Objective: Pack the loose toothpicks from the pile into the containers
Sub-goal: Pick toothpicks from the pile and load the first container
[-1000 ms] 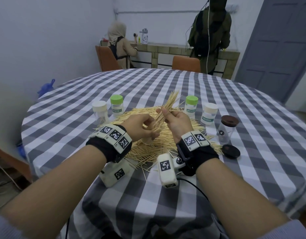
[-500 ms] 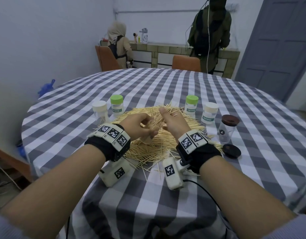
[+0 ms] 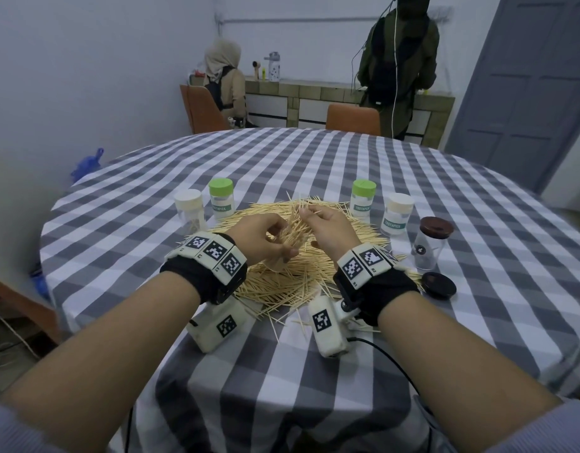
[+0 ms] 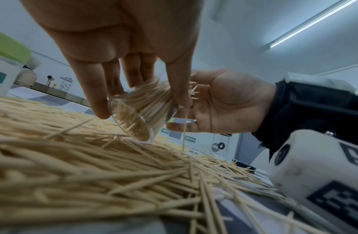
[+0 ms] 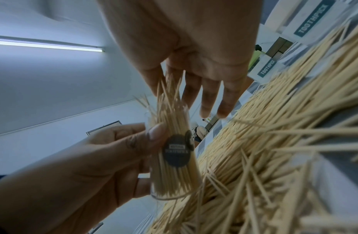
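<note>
Toothpick pile (image 3: 301, 273) ringed by lidded jars (image 3: 220, 198)

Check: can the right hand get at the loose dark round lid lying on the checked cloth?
Probably yes: the dark round lid lies uncovered just beside the right hand, but that hand now pinches toothpicks.

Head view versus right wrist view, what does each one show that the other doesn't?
Only the head view shows two green-lidded containers, a brown-lidded jar and a loose dark lid.

Only the right wrist view shows the clear container packed with toothpicks and its dark round label.

Both show the left hand gripping that container, the right hand feeding toothpicks in, and the pile.
</note>
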